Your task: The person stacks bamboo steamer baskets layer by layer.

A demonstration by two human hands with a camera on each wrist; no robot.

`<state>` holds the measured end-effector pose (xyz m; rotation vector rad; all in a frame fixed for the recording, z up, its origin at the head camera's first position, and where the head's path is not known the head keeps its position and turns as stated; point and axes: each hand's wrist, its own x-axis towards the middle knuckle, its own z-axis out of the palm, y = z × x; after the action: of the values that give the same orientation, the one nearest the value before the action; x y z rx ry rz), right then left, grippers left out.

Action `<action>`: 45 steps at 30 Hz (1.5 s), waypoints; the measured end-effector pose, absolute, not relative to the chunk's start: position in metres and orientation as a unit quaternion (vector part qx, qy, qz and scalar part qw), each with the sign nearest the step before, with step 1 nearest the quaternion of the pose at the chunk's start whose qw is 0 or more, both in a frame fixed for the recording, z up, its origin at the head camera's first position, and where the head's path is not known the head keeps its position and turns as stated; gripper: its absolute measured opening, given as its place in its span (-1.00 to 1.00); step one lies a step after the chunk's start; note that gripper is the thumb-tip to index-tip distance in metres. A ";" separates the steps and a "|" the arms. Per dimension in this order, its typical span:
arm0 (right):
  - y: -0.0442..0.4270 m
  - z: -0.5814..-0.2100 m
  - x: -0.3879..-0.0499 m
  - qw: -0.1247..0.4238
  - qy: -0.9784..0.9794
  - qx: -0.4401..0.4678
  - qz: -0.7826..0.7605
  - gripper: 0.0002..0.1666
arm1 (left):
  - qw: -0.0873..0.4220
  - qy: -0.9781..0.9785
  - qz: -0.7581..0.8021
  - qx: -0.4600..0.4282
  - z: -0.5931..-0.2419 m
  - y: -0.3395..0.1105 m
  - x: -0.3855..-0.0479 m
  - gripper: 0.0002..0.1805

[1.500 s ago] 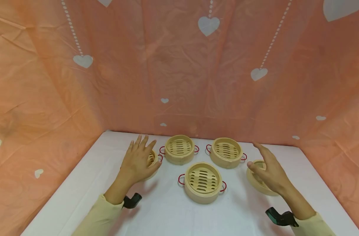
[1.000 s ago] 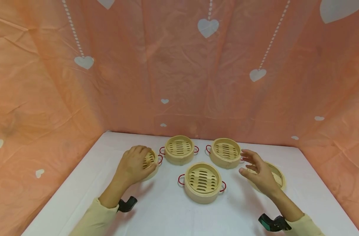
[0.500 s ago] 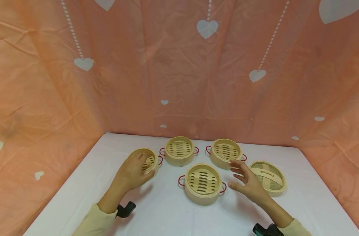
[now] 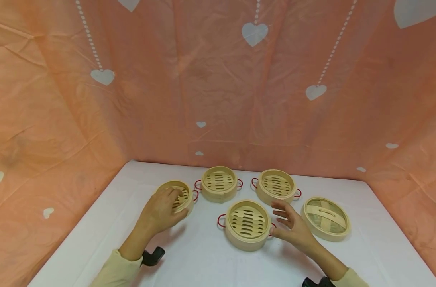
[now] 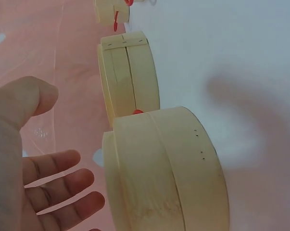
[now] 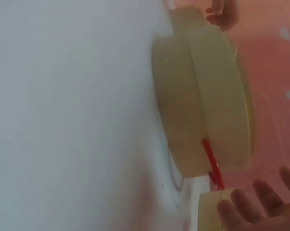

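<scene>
Peach-orange, heart-printed cloth (image 4: 218, 99) walls in a white desk (image 4: 211, 269). Over the left steamer (image 4: 183, 198), the person's left hand (image 4: 160, 210) hovers with fingers loosely spread, gripping nothing; whether they touch it I can't tell. The right hand (image 4: 294, 228), its fingers apart and likewise holding nothing, is just beside the front steamer (image 4: 248, 225). Two back steamers (image 4: 219, 182) stand beyond, and a woven lid (image 4: 325, 218) lies at right. I'd call this the reaching step; taking hold would ask for thumb and fingers to come in round each nearby steamer's wall.
</scene>
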<state>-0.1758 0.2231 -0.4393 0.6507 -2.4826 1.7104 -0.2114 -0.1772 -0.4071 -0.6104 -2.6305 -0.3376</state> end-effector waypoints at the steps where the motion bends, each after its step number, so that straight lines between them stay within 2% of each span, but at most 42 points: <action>1: 0.223 -0.440 -0.175 0.024 -0.804 0.209 0.557 -0.12 | 0.205 -0.946 -0.124 -0.218 -0.408 -0.178 -0.212 -0.48; 7: 0.220 -0.445 -0.174 0.000 -0.799 0.199 0.568 -0.05 | 0.184 -0.950 -0.137 -0.211 -0.414 -0.180 -0.212 -0.48; 20: 0.212 -0.450 -0.173 -0.041 -0.793 0.170 0.584 0.10 | 0.187 -0.946 -0.139 -0.227 -0.419 -0.179 -0.214 -0.55; 27: 0.210 -0.451 -0.175 -0.048 -0.793 0.168 0.584 0.08 | 0.165 -0.954 -0.133 -0.212 -0.418 -0.178 -0.214 -0.58; 45: 0.207 -0.454 -0.175 -0.067 -0.805 0.154 0.568 0.15 | 0.152 -0.958 -0.125 -0.206 -0.419 -0.180 -0.214 -0.63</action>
<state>-0.1749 0.2071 -0.4536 0.5045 -2.6449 1.8667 -0.2137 -0.1802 -0.4185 -0.5919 -2.7502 -0.3588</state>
